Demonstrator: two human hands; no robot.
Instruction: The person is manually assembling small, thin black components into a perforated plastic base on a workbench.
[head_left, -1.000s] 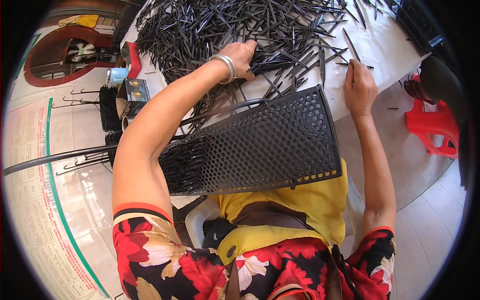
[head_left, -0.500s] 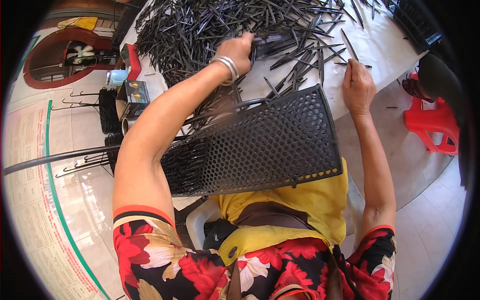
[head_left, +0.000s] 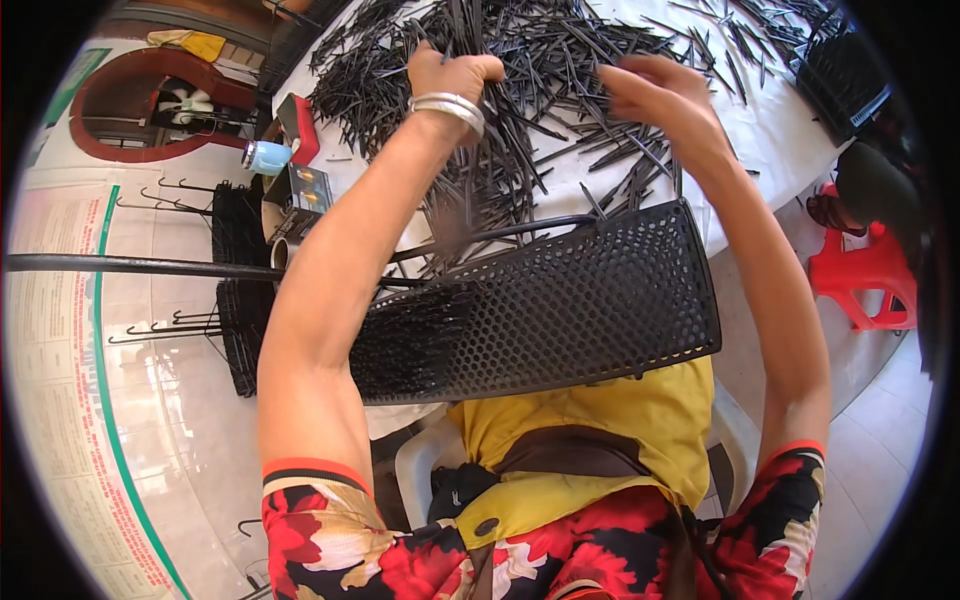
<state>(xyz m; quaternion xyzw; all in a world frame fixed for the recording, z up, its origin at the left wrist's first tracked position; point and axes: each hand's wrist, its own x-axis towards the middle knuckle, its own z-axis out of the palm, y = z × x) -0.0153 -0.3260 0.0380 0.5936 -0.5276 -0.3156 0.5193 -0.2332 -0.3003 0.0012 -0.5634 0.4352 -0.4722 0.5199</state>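
Observation:
My left hand (head_left: pixel 450 80), with silver bangles at its wrist, is over the heap of thin black pointed pieces (head_left: pixel 560 55). It is closed round an upright bundle of black pointed pieces (head_left: pixel 462 28). My right hand (head_left: pixel 665 100) is above the heap's right part. Its fingers stretch toward the left hand, apart and slightly blurred, and I see nothing held in them. Below both hands a black perforated rack (head_left: pixel 590 300) lies aslant at the table's near edge, over my lap. Black pieces (head_left: pixel 415 335) crowd its left end, while bare holes show across its right part.
A black rod (head_left: pixel 140 264) runs in from the left. Black hooked racks (head_left: pixel 235 320), a small box (head_left: pixel 300 195) and a light-blue cup (head_left: pixel 267 157) stand at the left. A black basket (head_left: pixel 842 85) is at the far right, above a red stool (head_left: pixel 865 275).
My right hand has lifted off a piece on the table and moved up and left over the heap. The left hand, with its bundle, has shifted slightly left and upward.

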